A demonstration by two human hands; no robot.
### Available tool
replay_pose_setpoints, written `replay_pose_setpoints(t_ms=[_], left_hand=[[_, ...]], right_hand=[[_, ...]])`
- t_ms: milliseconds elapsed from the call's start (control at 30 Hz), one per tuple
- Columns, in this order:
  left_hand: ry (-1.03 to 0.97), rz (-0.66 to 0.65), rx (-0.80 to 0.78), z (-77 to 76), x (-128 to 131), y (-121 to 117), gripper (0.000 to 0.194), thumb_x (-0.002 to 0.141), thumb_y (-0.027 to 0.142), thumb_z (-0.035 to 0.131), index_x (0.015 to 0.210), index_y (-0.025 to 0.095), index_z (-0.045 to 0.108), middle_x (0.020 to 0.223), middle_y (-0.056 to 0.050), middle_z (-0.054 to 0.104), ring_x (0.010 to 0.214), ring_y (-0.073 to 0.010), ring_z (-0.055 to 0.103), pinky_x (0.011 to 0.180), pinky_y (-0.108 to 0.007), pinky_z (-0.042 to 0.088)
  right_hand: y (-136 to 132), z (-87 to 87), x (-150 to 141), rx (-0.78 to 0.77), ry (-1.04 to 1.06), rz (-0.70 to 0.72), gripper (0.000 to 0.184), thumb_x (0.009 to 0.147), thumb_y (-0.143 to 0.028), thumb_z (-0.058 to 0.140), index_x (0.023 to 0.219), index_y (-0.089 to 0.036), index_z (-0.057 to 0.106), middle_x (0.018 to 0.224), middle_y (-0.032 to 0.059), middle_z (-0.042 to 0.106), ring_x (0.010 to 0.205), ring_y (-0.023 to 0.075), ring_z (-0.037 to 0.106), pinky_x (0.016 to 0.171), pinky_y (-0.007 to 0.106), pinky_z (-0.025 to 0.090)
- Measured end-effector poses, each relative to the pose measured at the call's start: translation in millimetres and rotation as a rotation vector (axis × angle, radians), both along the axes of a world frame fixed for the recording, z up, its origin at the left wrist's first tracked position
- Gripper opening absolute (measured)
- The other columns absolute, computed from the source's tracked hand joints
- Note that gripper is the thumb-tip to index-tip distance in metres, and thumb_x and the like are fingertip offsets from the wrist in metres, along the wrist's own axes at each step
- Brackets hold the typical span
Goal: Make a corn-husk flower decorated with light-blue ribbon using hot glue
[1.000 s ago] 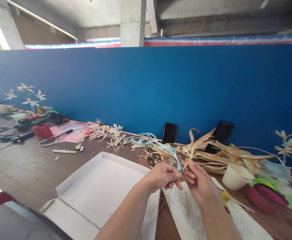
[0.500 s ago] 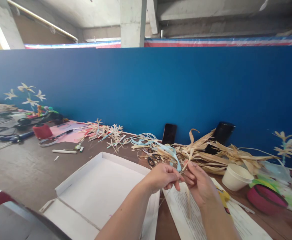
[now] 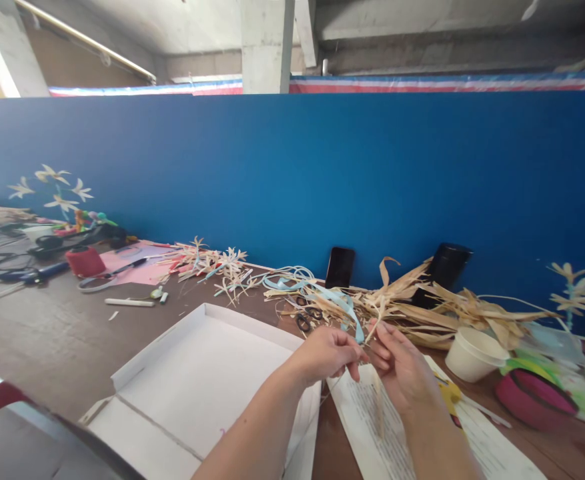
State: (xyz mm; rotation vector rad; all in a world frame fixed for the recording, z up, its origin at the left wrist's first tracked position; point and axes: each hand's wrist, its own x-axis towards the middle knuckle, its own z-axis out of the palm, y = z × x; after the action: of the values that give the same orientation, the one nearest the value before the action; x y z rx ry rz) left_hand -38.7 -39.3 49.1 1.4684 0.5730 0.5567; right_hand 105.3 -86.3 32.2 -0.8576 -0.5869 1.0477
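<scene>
Both my hands meet above the table's near edge. My left hand [image 3: 325, 353] pinches a light blue ribbon [image 3: 347, 307] that trails back toward the pile behind. My right hand [image 3: 402, 370] is closed on a small dried straw flower [image 3: 379, 312] with thin tan petals, held right against the ribbon; a straw strip hangs down below this hand. Under the hands lie a printed paper sheet [image 3: 367, 413] and a flat white cardboard box lid [image 3: 207, 373].
Behind the hands are a heap of dried husk strips [image 3: 452, 307], scissors [image 3: 308, 319], two dark phones [image 3: 339, 267] propped on the blue partition, a white paper cup [image 3: 473, 353] and a pink bowl [image 3: 532, 393]. Finished straw flowers [image 3: 217, 263] and tools lie at the left.
</scene>
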Motion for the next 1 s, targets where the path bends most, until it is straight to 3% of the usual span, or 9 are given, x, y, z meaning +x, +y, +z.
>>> replay_pose_setpoints(t_ms=[1000], left_hand=[[0.081, 0.052, 0.051, -4.7, 1.4, 0.8, 0.018, 0.068, 0.025, 0.05, 0.07, 0.012, 0.062, 0.06, -0.001, 0.062, 0.039, -0.004, 0.03, 0.04, -0.02, 0.021]], right_hand=[[-0.9, 3.1, -5.5, -0.018, -0.053, -0.037, 0.024, 0.065, -0.027, 0.075, 0.084, -0.017, 0.066, 0.067, -0.002, 0.052, 0.047, 0.0038, 0.034, 0.035, 0.013, 0.027]])
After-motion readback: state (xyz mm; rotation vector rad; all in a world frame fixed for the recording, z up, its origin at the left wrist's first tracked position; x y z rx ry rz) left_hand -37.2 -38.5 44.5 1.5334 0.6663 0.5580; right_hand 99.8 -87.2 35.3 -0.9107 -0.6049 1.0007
